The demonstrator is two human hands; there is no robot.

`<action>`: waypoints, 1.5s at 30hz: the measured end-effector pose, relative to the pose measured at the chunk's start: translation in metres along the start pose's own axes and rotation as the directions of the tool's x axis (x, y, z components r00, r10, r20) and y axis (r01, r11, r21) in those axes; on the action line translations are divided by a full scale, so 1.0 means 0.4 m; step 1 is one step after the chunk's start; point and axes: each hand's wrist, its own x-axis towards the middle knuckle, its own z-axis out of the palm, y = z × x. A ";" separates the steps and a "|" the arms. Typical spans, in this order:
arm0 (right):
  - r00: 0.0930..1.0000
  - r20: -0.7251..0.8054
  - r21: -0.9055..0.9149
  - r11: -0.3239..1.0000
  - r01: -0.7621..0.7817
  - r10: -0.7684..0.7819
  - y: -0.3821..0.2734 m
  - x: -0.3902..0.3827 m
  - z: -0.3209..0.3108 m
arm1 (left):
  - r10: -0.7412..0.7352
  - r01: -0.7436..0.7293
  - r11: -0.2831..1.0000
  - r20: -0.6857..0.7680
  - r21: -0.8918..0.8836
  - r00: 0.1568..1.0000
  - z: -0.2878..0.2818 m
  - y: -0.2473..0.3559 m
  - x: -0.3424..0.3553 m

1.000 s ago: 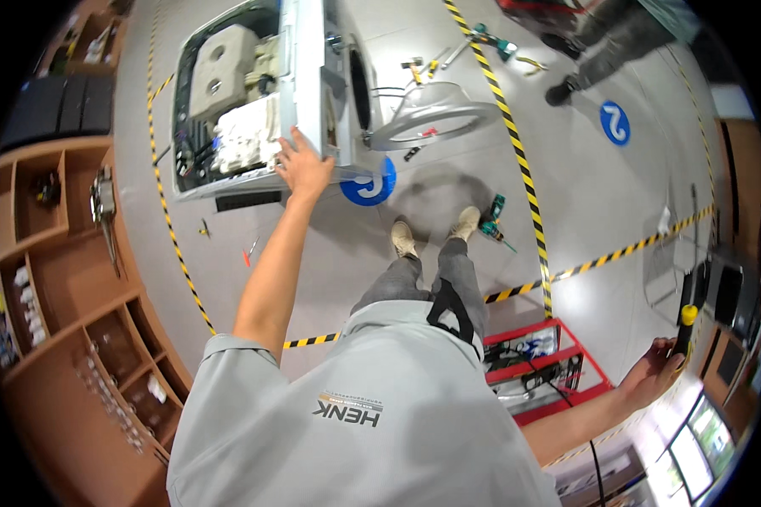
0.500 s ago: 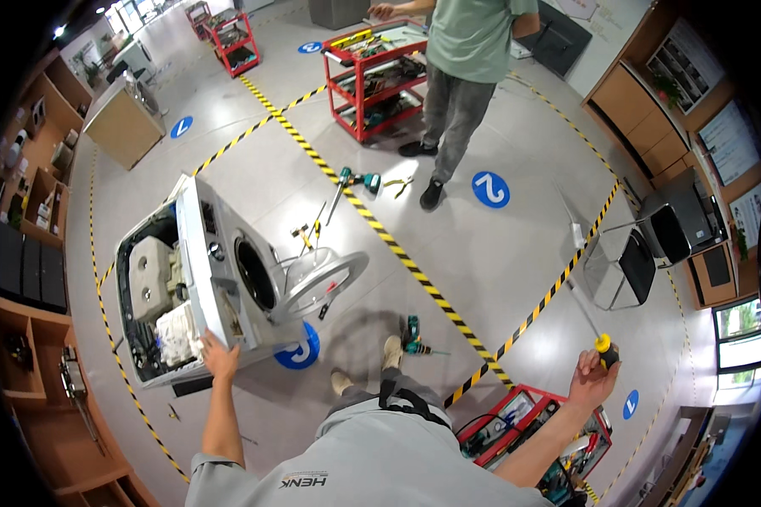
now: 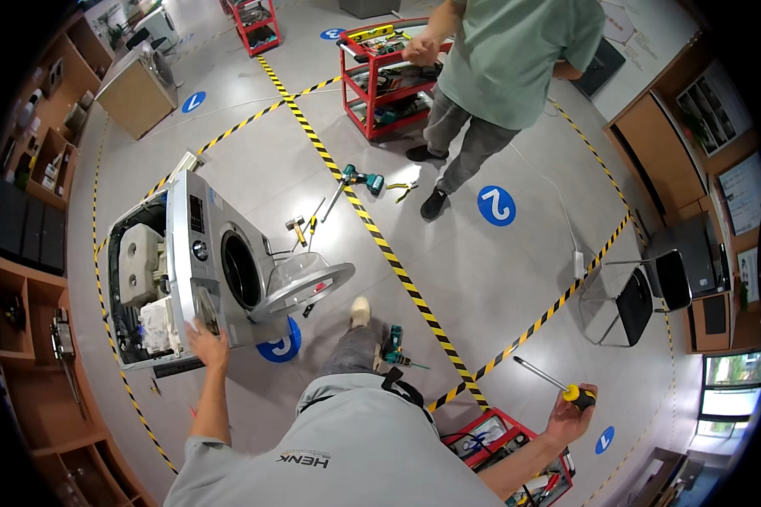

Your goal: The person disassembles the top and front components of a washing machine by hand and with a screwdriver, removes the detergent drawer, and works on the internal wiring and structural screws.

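A silver front-loading washing machine (image 3: 220,224) stands on the left with its top off, its inner parts showing. Its round door (image 3: 313,289) hangs open to the right. My left hand (image 3: 208,343) touches the near corner of the front panel, beside what looks like the detergent drawer; its fingers appear stretched out against the panel. Out to the right, away from the machine, my right hand (image 3: 568,419) is closed around the yellow-and-black handle of a long screwdriver (image 3: 577,395). The screwdriver's shaft points up and to the left.
A red tool cart (image 3: 500,422) is by my right forearm. On the floor lie a cordless drill (image 3: 395,348), another power tool (image 3: 362,179), pliers (image 3: 404,191) and a hammer (image 3: 296,228). A co-worker (image 3: 516,76) stands at another red cart (image 3: 370,101). A folding chair (image 3: 630,308) is right.
My right hand has come lower and leftward with the screwdriver, whose shaft tilts further left. My left hand stays at the panel's near corner. The co-worker leans over, a hand lowered toward the far cart.
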 end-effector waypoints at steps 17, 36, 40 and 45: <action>0.999 0.009 -0.508 0.860 -0.033 0.044 0.125 0.199 0.312 | 0.750 -0.084 -0.157 -0.174 -0.984 0.639 -0.530 1.212 -0.044; 0.990 -0.115 -0.630 0.776 -0.011 -0.079 0.028 -0.082 0.156 | 0.843 -0.400 -0.214 -0.375 -0.891 0.386 -0.348 1.052 -0.309; 0.996 0.088 -0.397 0.918 0.014 0.023 -0.011 -0.128 0.026 | 0.848 -0.343 -0.244 -0.371 -0.907 0.379 -0.296 1.019 -0.387; 0.983 0.098 -0.338 0.935 -0.112 0.153 -0.014 -0.156 0.112 | 0.846 -0.103 -0.286 -0.302 -0.953 0.439 -0.350 0.881 -0.377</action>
